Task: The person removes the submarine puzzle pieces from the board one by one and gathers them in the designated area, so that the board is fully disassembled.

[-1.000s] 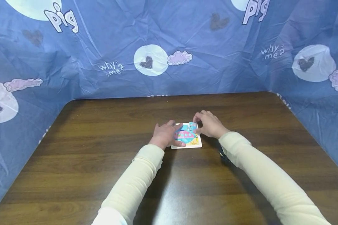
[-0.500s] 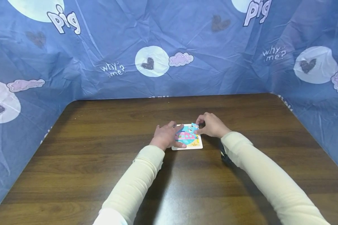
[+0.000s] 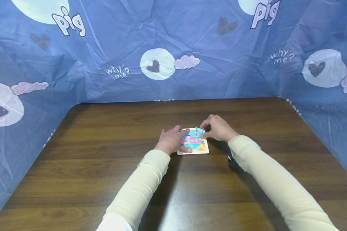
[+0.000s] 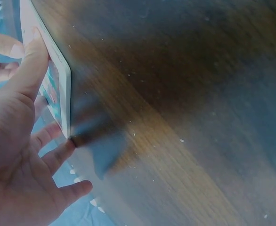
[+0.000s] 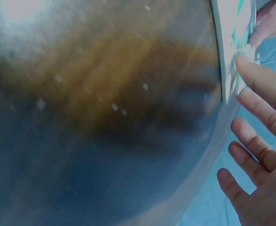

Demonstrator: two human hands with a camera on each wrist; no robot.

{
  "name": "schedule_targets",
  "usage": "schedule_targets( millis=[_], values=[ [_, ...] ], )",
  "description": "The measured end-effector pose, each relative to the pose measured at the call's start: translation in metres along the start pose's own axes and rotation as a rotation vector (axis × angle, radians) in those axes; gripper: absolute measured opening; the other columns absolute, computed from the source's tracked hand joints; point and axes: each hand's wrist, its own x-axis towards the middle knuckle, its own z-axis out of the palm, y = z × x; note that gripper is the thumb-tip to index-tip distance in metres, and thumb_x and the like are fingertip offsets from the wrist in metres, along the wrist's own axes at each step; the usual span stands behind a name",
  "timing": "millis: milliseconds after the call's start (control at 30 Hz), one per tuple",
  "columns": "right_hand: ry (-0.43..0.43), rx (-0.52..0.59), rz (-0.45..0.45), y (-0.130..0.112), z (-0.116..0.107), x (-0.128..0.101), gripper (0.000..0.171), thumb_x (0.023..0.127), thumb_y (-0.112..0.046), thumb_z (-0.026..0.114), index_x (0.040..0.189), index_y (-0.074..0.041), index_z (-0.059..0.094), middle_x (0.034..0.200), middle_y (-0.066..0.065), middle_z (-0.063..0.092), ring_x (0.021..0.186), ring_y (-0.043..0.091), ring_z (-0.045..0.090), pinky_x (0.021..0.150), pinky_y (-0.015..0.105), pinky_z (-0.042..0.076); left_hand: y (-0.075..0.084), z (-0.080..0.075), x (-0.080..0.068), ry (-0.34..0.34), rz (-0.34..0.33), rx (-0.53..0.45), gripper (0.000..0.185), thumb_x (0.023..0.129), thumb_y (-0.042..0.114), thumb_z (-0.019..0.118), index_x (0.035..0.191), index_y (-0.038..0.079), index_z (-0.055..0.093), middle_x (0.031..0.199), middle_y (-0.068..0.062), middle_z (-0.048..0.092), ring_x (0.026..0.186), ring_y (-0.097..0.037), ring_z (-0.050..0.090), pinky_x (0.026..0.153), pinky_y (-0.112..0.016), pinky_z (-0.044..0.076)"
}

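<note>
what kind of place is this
Probably a makeshift tabletop recording booth: a dark wooden table walled on three sides by a blue cartoon-print sheet, with only a small picture puzzle board being worked on.

Head view evenly lit, sharp; wrist views blurred, shadowed.

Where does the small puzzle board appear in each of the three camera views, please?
Head: puzzle board lies mid-table between both hands.
Left wrist: its white edge stands upper left, under the left hand's thumb.
Right wrist: its edge sits upper right, by the fingertips.
Shared landmark: dark wooden table.
</note>
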Motion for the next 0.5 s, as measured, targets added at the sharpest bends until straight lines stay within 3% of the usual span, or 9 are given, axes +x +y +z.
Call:
schedule_targets(
  millis=[133, 500],
  values=[
    [-0.003, -0.032, -0.038, 0.003, -0.009, 0.0, 0.033, 0.084, -0.026, 0.086, 0.112, -0.01, 0.077, 0.114, 0.013, 0.063, 0.111, 0.035, 0.055, 0.098, 0.057, 0.044, 0.0, 0.001, 0.0, 0.001, -0.001, -0.001, 0.092, 0.085, 0.062, 0.071, 0.162, 0.031, 0.03, 0.162, -0.005, 0.033, 0.146, -0.029, 0.038, 0.119, -0.059, 0.025],
    [-0.024, -0.132, -0.041, 0.028, -0.038, -0.007, 0.033, 0.085, -0.026, 0.085, 0.114, -0.011, 0.077, 0.115, 0.014, 0.063, 0.109, 0.035, 0.055, 0.095, 0.058, 0.044, -0.002, 0.003, 0.001, 0.002, 0.003, -0.021, 0.093, 0.085, 0.061, 0.072, 0.162, 0.031, 0.029, 0.163, -0.004, 0.032, 0.148, -0.027, 0.035, 0.119, -0.059, 0.025]
  ],
)
